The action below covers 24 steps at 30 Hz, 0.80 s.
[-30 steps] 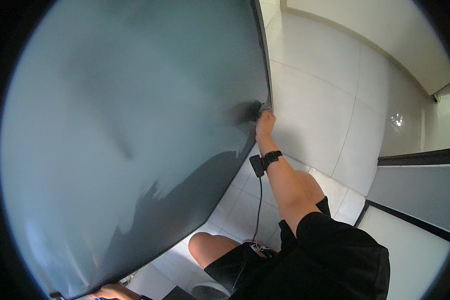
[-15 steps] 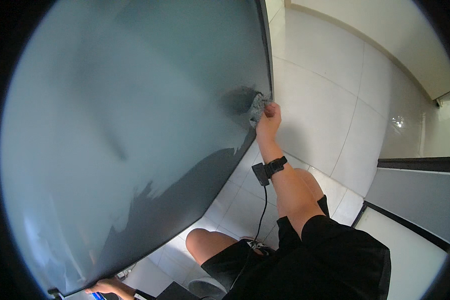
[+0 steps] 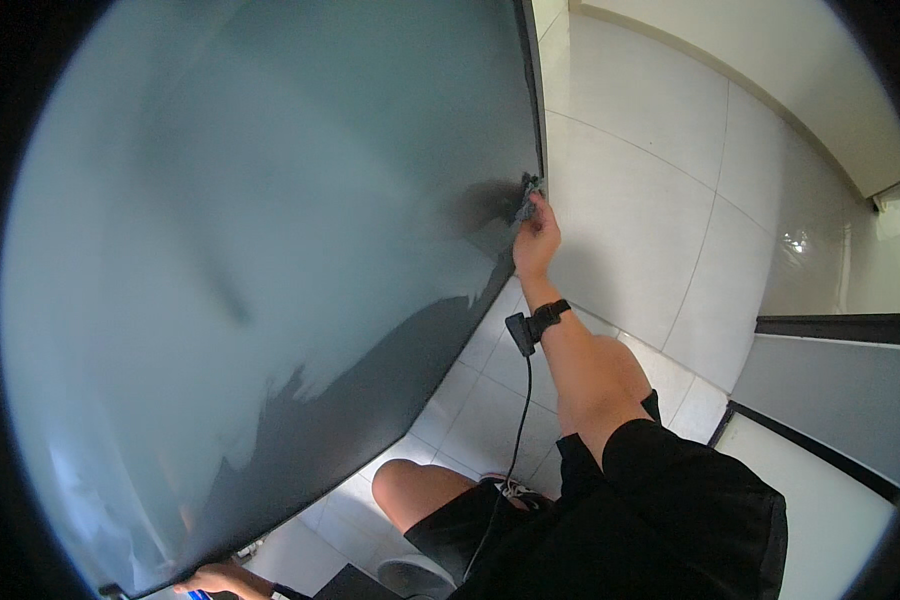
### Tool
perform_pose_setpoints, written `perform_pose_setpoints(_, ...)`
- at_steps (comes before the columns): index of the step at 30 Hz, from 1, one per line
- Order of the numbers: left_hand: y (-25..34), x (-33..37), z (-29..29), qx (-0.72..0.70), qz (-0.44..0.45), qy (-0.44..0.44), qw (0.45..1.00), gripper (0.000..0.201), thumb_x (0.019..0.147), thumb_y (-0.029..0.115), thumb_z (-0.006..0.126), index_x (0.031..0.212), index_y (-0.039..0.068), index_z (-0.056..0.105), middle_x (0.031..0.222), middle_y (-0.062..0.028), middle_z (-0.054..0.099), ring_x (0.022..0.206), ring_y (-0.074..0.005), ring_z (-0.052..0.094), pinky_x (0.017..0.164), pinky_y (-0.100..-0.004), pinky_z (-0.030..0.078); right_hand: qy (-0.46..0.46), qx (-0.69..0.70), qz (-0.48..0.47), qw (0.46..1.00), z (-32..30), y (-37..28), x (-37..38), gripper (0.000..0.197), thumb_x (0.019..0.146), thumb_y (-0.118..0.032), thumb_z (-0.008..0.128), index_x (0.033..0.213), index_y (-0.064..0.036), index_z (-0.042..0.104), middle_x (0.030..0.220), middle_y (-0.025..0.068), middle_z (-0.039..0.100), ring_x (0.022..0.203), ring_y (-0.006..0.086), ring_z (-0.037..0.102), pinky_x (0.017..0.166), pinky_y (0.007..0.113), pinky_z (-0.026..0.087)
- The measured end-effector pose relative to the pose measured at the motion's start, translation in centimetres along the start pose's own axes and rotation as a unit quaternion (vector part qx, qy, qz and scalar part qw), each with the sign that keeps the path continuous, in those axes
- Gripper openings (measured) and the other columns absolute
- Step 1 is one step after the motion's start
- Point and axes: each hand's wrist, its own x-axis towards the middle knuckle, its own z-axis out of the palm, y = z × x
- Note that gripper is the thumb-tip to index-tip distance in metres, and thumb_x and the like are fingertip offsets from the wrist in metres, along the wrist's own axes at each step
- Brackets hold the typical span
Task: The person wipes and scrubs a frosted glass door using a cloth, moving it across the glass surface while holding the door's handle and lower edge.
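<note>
At the right edge of the big grey panel (image 3: 270, 180), just above its lower right corner, here's the right hand (image 3: 538, 240), closed narrow, a crumpled grey cloth (image 3: 527, 205) pinched in the fingers! The cloth sits right by the rim, its bulk beyond the fingertips, a grip that probably puts fabric rather than skin against the surface.

Down at the lower left end of the panel's bottom edge, there's the left hand (image 3: 218, 578), bent at the rim; I'd judge it's there to steady the panel, though the fingers are too hidden to tell how tightly they close. A blue thing (image 3: 200, 595) peeks out just beside it, and whether the hand holds it, I can't tell.

And the count! One panel, one cloth, two hands. One black box (image 3: 520, 333) on the right wrist, its strap (image 3: 548, 317) presumably keeping it put, and one cable (image 3: 523, 420) hanging from it toward the lap. Two knees below the bottom edge, likely apart to make room for that reach. One shoe (image 3: 515, 490) in view on the tiled floor (image 3: 630, 200), and one pale bucket (image 3: 415, 573), partly cut off, near the left knee.
</note>
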Motion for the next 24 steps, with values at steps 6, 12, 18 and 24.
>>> perform_pose_setpoints(6,1.8,-0.1,-4.9,-0.031,-0.019,-0.02,0.999,0.095,0.099,0.075,0.032,0.16,0.002,0.032,0.168,-0.0222,0.025,0.149,-0.047,0.026,0.124,-0.0625,0.016,0.026,-0.087,0.026,0.996,-0.3,4.7,0.2,0.042,0.089,0.008,0.056,0.13,0.0005,0.066,0.122,0.0215,0.07,0.11,0.0384,0.068,0.097,0.041,0.053)
perform_pose_setpoints(12,0.9,0.8,-5.1,-0.038,-0.022,-0.018,0.999,0.093,0.099,0.073,0.034,0.158,0.002,0.034,0.166,-0.0227,0.027,0.147,-0.0476,0.029,0.122,-0.0647,0.019,-0.023,-0.257,0.088,0.962,0.1,6.8,-0.8,0.04,0.094,0.0,0.054,0.133,0.0013,0.063,0.119,0.0235,0.071,0.11,0.041,0.067,0.098,0.045,0.052)
perform_pose_setpoints(18,0.5,1.3,-3.5,-0.048,-0.052,-0.032,0.997,0.091,0.099,0.072,0.036,0.157,0.001,0.036,0.165,-0.0232,0.028,0.146,-0.0482,0.031,0.12,-0.0668,0.022,0.058,-0.08,-0.093,0.991,1.5,-0.1,-0.1,0.045,0.094,0.007,0.054,0.137,-0.0034,0.059,0.132,0.02,0.062,0.119,0.0377,0.06,0.104,0.043,0.048)
perform_pose_setpoints(24,-0.1,1.4,-4.0,-0.027,-0.038,-0.045,0.998,0.09,0.099,0.072,0.036,0.157,0.002,0.037,0.165,-0.0224,0.029,0.146,-0.0473,0.03,0.12,-0.0666,0.02,0.073,-0.197,0.005,0.978,1.6,4.4,-0.6,0.046,0.095,0.006,0.051,0.14,-0.0013,0.057,0.13,0.0207,0.063,0.118,0.0388,0.06,0.103,0.042,0.048)
